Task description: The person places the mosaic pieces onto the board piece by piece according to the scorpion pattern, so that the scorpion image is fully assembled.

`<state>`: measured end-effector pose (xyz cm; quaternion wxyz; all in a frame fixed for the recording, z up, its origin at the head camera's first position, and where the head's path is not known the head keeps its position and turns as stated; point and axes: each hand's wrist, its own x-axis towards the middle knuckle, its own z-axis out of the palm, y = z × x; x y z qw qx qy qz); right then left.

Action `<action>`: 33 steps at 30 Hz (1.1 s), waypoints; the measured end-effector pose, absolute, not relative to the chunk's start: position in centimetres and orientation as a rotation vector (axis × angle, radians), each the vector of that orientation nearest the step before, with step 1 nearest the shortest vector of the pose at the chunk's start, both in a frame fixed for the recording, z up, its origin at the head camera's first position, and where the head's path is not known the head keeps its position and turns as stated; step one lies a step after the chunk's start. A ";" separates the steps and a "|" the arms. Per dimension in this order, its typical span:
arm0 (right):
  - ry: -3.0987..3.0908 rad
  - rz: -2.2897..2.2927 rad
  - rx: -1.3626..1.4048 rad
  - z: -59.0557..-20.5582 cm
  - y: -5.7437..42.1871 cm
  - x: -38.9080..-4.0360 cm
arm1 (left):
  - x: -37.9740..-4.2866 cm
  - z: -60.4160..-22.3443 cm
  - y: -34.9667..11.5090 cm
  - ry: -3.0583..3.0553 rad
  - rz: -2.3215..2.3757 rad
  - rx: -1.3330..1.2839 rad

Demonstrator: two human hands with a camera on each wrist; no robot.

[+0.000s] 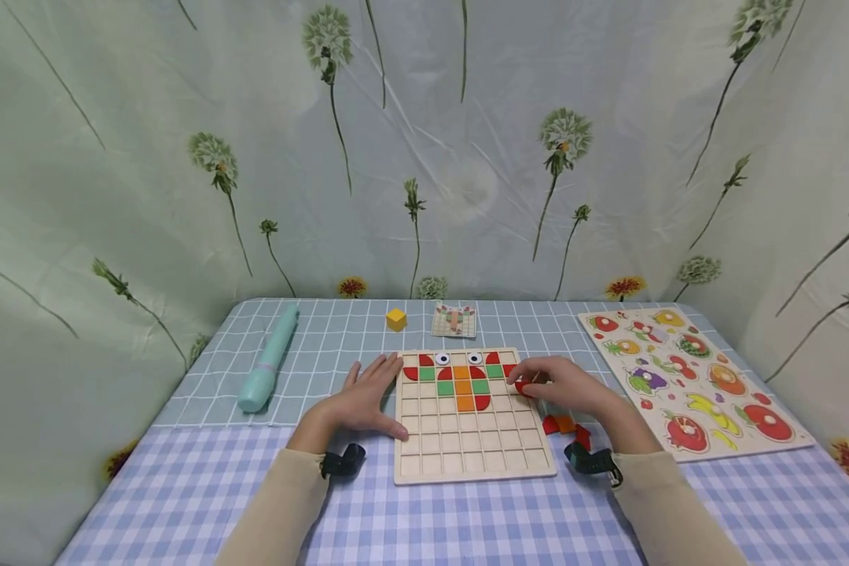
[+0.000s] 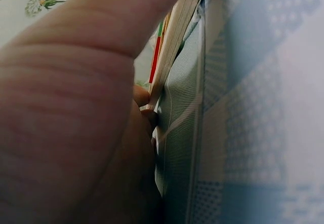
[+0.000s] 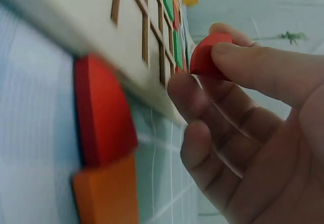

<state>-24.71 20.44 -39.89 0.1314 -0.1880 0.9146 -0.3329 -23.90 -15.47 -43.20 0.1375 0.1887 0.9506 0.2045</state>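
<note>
A wooden grid board (image 1: 477, 464) lies flat, its upper rows partly filled with red, green and orange pieces and two eye discs (image 1: 442, 359). Along the board's left edge rests my left hand (image 1: 359, 405), fingers extended and thumb spread; its thumb (image 2: 66, 102) fills much of the left wrist view. At the upper right of the board, my right hand (image 1: 569, 385) pinches a red quarter-circle piece (image 3: 207, 57) between thumb and fingers, just over the grid. Beside the board's right edge lie loose red pieces (image 3: 104, 112) and an orange piece (image 3: 109, 193).
Behind the board stand a small pattern card (image 1: 454, 321) and a yellow cube (image 1: 396, 319). A turquoise bottle-like object (image 1: 269, 362) lies at the left. To the right is a fruit puzzle board (image 1: 700, 385). A checked cloth (image 1: 368, 519) covers the table's front.
</note>
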 end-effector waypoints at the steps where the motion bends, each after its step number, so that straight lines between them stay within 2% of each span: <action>1: 2.652 -0.966 -0.554 -39.8 20.2 -24.7 | -23.9 -43.2 -15.5 2.749 0.592 0.548; 14: 2.570 -0.928 -0.859 -38.9 16.0 -25.4 | -24.3 -42.9 -15.1 2.764 0.582 0.560; 33: 2.489 -0.964 -0.959 -39.6 11.3 -26.0 | -23.9 -43.1 -15.5 2.750 0.603 0.562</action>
